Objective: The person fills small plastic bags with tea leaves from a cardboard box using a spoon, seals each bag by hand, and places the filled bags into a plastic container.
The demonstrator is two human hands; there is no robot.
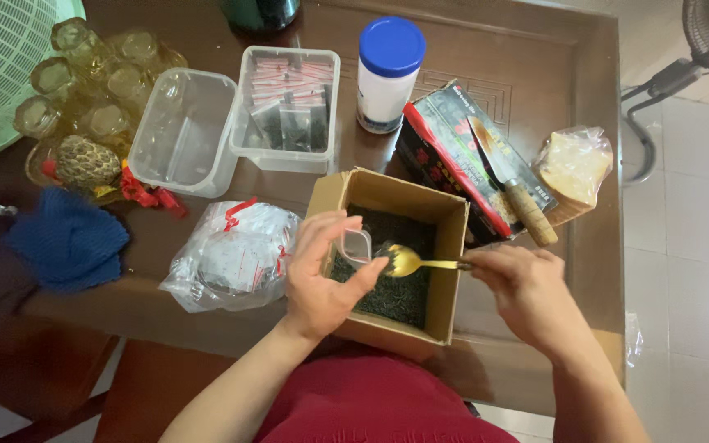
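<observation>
Clearly, a small clear plastic pouch (357, 244) is gripped by the left hand (322, 275) over the open brown cardboard box (445, 246) of dark loose tea leaves (400, 291) on the wooden tabletop (535, 66). A gold metal spoon (410, 262) is gripped by the right hand (527, 295); its long axis lies nearly level, with the bowl pointed left, just beside the pouch mouth.

Your box (445, 246) sits on the bench (535, 74) in front of you, with a bag (231, 254) to its left. Behind it stand two tubs (186, 131) and a jar (386, 74); a knife (510, 184) lies to the right.
</observation>
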